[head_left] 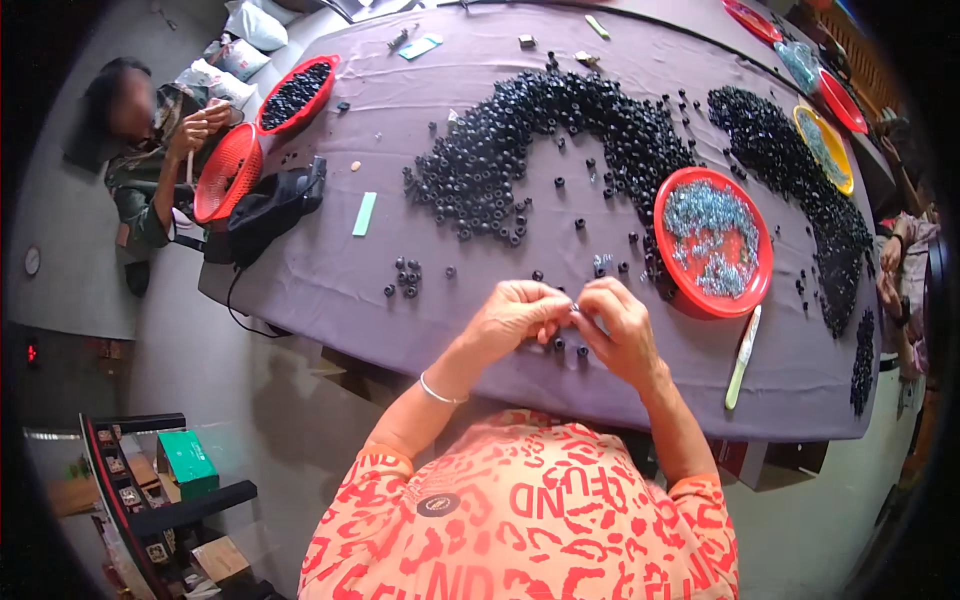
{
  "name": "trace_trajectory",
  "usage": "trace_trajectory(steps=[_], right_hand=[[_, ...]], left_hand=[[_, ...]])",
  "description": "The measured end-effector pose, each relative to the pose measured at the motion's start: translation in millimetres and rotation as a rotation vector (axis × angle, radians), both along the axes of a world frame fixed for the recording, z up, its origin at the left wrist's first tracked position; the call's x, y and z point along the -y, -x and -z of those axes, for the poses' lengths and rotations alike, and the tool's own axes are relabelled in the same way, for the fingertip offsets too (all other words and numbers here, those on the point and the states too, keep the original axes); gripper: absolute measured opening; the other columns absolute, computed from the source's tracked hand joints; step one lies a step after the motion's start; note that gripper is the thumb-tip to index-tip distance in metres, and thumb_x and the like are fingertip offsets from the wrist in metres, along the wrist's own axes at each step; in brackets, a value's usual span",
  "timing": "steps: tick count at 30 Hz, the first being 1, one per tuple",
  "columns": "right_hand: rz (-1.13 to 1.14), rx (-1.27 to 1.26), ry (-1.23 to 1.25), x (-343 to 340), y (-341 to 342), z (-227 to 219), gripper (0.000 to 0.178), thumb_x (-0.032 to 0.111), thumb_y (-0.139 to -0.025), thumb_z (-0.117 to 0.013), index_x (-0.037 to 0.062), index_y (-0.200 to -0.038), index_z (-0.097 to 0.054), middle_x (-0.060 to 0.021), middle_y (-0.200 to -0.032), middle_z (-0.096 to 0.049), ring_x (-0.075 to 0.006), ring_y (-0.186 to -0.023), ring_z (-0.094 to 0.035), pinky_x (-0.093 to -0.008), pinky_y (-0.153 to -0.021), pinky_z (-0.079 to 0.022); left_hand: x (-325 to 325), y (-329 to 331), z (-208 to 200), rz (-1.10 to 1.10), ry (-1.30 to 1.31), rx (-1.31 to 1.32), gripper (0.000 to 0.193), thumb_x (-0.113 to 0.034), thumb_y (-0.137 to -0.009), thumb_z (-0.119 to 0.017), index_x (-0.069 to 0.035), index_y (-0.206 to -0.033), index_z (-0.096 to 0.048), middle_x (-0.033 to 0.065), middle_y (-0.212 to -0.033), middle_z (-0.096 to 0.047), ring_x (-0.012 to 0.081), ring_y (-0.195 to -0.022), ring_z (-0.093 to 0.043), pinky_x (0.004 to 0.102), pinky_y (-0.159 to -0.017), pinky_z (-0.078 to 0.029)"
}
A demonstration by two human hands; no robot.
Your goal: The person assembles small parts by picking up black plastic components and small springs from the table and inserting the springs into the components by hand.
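My left hand [518,315] and my right hand [622,330] meet over the near edge of the table, both pinched at the fingertips. Between them is something tiny, too small to name. A few black round parts [583,352] lie just below my fingers. Left of my hands sits a small group of similar black parts [409,290]. Beyond them spreads a big curved heap of these black parts [500,135]. To the right of my right hand stands a red round tray [765,262] holding many small silvery pieces; a few silvery bits [602,265] lie loose beside it.
A knife-like tool with a pale green handle [740,365] lies right of my right hand. A green strip [364,214] and a black bag [275,215] are on the left. More black parts [820,210] and a yellow tray [848,180] lie right. Other people sit at both sides.
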State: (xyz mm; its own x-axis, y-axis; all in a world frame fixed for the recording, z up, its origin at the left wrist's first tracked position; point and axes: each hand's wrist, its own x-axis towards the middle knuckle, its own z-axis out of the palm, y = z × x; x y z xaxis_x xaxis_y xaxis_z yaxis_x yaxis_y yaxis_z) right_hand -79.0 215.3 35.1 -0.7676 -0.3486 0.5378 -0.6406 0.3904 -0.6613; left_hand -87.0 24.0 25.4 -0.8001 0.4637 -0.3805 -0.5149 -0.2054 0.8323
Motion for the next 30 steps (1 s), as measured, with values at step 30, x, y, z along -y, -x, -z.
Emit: trace_trajectory(steps=[30], right_hand=[[0.194,0.051,0.131,4,-29,5,0.012,-0.001,-0.077,-0.067,0.001,-0.088,-0.063,-0.0103,-0.084,-0.058,-0.0194,-0.074,-0.062,-0.029,-0.063,-0.05]], left_hand=[[-32,-43,-1,-0.225,0.026,-0.188,0.023,-0.022,-0.095,-0.053,-0.001,-0.091,-0.061,0.0037,-0.075,-0.064,0.0082,-0.062,-0.058,0.0214,-0.057,-0.048]])
